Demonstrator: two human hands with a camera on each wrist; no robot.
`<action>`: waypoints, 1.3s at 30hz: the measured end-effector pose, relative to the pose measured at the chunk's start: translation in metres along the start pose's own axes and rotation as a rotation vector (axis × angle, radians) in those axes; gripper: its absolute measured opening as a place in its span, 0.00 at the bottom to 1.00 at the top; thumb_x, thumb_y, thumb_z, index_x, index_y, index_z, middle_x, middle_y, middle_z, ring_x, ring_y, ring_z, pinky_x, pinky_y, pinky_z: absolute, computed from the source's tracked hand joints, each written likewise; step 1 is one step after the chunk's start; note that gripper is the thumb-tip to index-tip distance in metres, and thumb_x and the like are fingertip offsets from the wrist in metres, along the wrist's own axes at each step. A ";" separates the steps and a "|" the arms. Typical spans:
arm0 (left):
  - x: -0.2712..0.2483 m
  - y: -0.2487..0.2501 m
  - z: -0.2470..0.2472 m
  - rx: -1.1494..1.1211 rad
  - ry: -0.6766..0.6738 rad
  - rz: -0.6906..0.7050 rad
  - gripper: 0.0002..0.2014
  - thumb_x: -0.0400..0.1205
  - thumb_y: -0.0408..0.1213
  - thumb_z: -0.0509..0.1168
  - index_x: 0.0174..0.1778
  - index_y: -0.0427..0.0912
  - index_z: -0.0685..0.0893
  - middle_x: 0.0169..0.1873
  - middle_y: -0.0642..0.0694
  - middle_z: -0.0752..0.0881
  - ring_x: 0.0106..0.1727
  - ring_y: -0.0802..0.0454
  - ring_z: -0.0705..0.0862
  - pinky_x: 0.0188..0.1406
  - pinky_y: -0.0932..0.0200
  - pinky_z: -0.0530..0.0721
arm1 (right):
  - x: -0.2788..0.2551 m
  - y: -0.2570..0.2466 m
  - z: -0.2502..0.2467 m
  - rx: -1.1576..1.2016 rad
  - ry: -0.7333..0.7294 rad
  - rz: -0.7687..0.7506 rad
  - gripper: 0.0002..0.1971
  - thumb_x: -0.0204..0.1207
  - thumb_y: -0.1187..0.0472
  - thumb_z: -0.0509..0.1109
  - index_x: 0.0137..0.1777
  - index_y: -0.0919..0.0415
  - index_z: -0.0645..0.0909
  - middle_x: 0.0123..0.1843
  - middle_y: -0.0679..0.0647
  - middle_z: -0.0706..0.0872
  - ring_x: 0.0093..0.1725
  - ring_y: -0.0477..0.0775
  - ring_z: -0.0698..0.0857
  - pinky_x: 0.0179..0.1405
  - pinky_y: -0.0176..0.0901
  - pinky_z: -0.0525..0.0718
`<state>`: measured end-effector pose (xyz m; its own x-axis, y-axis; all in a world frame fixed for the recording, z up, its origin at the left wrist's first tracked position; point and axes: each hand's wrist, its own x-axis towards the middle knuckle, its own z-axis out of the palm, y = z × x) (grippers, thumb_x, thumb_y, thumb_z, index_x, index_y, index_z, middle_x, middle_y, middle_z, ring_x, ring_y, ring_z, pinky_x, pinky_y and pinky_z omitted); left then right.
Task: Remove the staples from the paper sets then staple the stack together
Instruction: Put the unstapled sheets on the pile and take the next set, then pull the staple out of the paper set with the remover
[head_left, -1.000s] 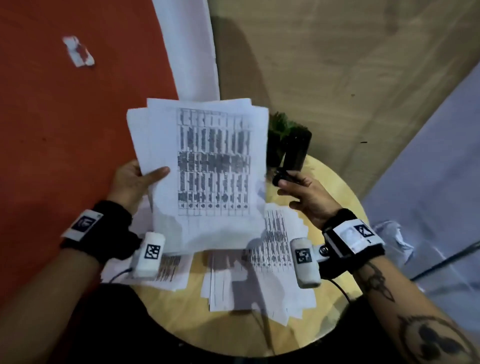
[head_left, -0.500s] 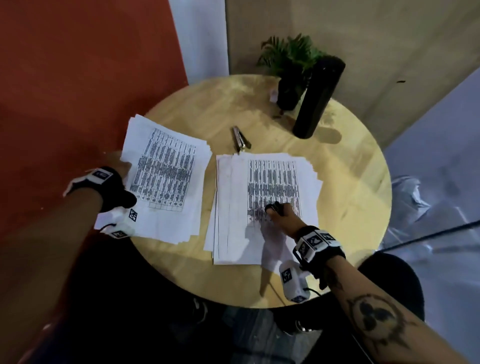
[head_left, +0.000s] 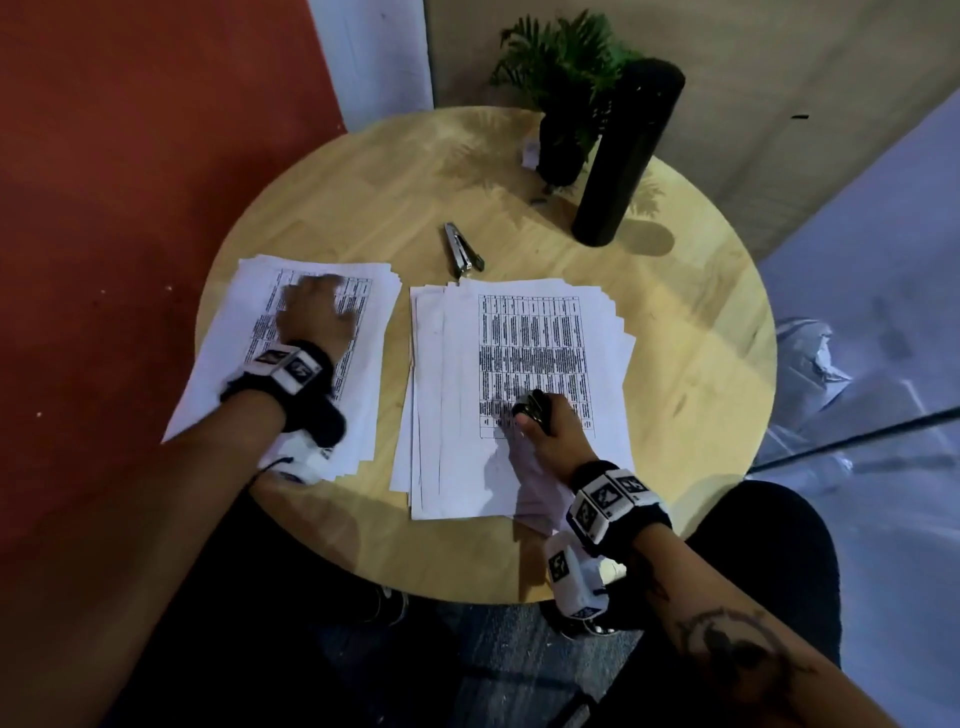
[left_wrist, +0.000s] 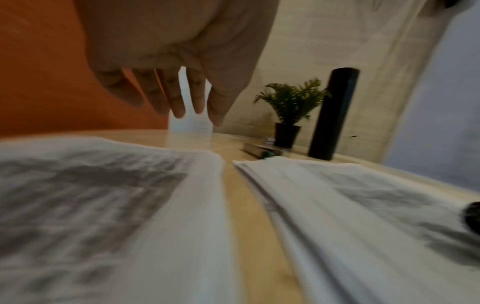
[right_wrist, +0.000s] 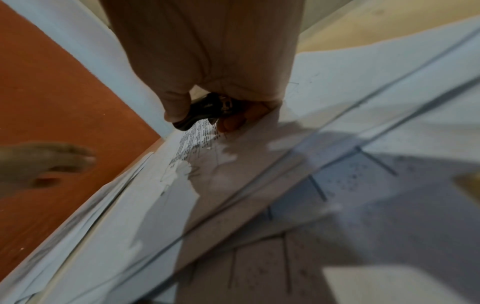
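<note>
Two sets of printed sheets lie side by side on the round wooden table (head_left: 691, 332). Over the left paper stack (head_left: 228, 374) is my left hand (head_left: 317, 296), blurred, empty, its fingers straight; I cannot tell whether they touch the paper. In the left wrist view the left hand (left_wrist: 192, 115) hangs above the left paper stack (left_wrist: 91, 205). My right hand (head_left: 535, 415) rests on the right paper stack (head_left: 519, 338) and grips a black staple remover (head_left: 532, 408). The right wrist view shows the staple remover (right_wrist: 205, 111) between thumb and fingers. A metal stapler (head_left: 461, 252) lies beyond both stacks.
A small potted plant (head_left: 563, 78) and a tall black cylinder (head_left: 623, 156) stand at the table's far right. A small white scrap (head_left: 530, 153) lies beside the pot. An orange wall (head_left: 104, 208) is on the left. A dark chair seat (head_left: 769, 561) is at the lower right.
The left hand lowered the paper set it held up, laid it on the table's left and now moves over it. The right hand came down onto the right stack with the staple remover.
</note>
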<state>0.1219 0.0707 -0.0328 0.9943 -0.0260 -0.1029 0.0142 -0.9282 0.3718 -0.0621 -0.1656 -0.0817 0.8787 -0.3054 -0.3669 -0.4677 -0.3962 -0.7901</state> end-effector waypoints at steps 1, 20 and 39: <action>-0.004 0.012 0.011 -0.050 -0.042 0.030 0.18 0.80 0.36 0.65 0.66 0.39 0.79 0.67 0.34 0.77 0.70 0.36 0.73 0.67 0.44 0.73 | -0.001 0.000 0.000 -0.010 0.011 -0.014 0.23 0.78 0.61 0.68 0.68 0.73 0.69 0.63 0.67 0.80 0.64 0.63 0.78 0.62 0.52 0.76; 0.005 0.077 0.080 -0.581 -0.510 -0.354 0.36 0.70 0.47 0.77 0.69 0.30 0.75 0.69 0.26 0.75 0.67 0.25 0.76 0.69 0.31 0.74 | 0.001 0.005 -0.005 0.030 -0.025 -0.118 0.20 0.78 0.62 0.68 0.64 0.76 0.71 0.59 0.69 0.80 0.59 0.63 0.79 0.57 0.51 0.74; -0.035 0.080 0.014 -0.806 -0.175 0.151 0.17 0.66 0.20 0.76 0.51 0.25 0.86 0.34 0.47 0.89 0.29 0.70 0.83 0.41 0.65 0.85 | 0.006 -0.029 -0.072 0.423 0.261 -0.106 0.24 0.73 0.60 0.73 0.66 0.71 0.75 0.71 0.62 0.64 0.62 0.58 0.76 0.63 0.45 0.75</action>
<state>0.0865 -0.0077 -0.0127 0.9618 -0.2478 -0.1165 0.0196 -0.3622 0.9319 -0.0503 -0.2180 -0.0258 0.8407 -0.5101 -0.1818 -0.2502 -0.0681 -0.9658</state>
